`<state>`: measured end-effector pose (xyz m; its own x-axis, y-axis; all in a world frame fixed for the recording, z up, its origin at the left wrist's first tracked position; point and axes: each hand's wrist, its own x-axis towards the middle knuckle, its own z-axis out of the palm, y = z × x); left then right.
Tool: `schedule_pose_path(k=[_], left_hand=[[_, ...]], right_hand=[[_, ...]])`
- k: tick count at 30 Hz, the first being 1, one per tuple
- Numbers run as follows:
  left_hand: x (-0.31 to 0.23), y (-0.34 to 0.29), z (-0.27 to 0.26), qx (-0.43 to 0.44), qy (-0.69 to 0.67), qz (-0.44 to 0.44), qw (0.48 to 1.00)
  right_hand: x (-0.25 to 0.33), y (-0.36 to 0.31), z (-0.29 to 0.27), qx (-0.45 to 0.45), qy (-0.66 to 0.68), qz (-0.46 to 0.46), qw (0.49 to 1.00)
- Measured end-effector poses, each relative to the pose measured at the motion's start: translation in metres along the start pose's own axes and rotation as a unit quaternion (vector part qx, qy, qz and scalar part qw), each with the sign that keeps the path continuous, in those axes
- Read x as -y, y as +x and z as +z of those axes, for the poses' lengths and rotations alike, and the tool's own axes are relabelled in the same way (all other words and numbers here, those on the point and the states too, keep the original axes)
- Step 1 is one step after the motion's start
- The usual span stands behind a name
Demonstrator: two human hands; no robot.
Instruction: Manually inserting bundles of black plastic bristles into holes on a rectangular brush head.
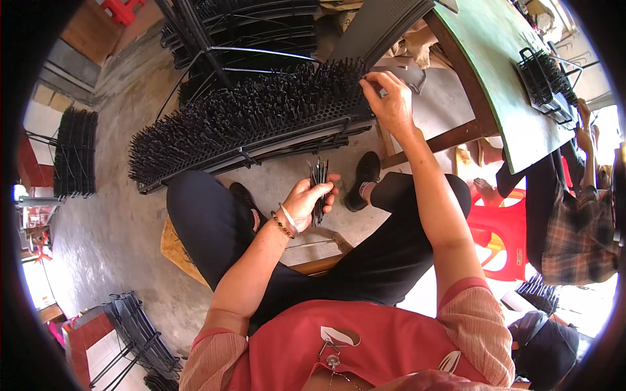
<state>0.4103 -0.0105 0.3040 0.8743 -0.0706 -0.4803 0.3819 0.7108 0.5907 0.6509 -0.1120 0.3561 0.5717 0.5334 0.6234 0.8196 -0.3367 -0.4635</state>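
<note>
A long black perforated rack (244, 124) stretches across in front of my knees, thickly filled with upright thin black sticks. My left hand (305, 203) is closed around a bundle of thin dark sticks (319, 189), held between my knees below the rack. At the rack's right end my right hand (392, 103) reaches in with thumb and forefinger pinched together, touching the outermost sticks. Whatever lies between those fingertips is too small and dark to make out.
A green-topped table (486, 65) stands at the right, with a smaller filled black rack (546, 78) on it. Another person in a plaid shirt (580, 238) works there, near a red plastic stool (499, 238). More black racks (77, 153) stand at the left and behind.
</note>
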Motion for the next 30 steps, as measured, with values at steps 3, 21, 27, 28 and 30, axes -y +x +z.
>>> schedule_pose_path(k=[3,21,27,28,30], left_hand=[[0.000,0.000,-0.002,-0.002,0.004,0.001,1.000],[0.000,-0.001,0.004,0.014,-0.032,-0.004,0.999],[-0.001,-0.003,0.001,0.021,0.044,-0.001,0.999],[-0.001,-0.002,0.001,0.020,0.043,-0.001,0.999],[0.002,-0.001,-0.001,0.042,0.032,-0.002,0.999]], right_hand=[[0.002,-0.001,0.003,0.006,0.016,0.042,0.999],[0.002,-0.002,0.005,0.004,-0.046,0.063,0.997],[0.003,0.009,0.003,0.072,-0.096,0.051,0.991],[0.004,0.012,0.002,0.100,-0.110,0.067,0.987],[0.007,0.016,0.001,0.115,-0.120,0.066,0.984]])
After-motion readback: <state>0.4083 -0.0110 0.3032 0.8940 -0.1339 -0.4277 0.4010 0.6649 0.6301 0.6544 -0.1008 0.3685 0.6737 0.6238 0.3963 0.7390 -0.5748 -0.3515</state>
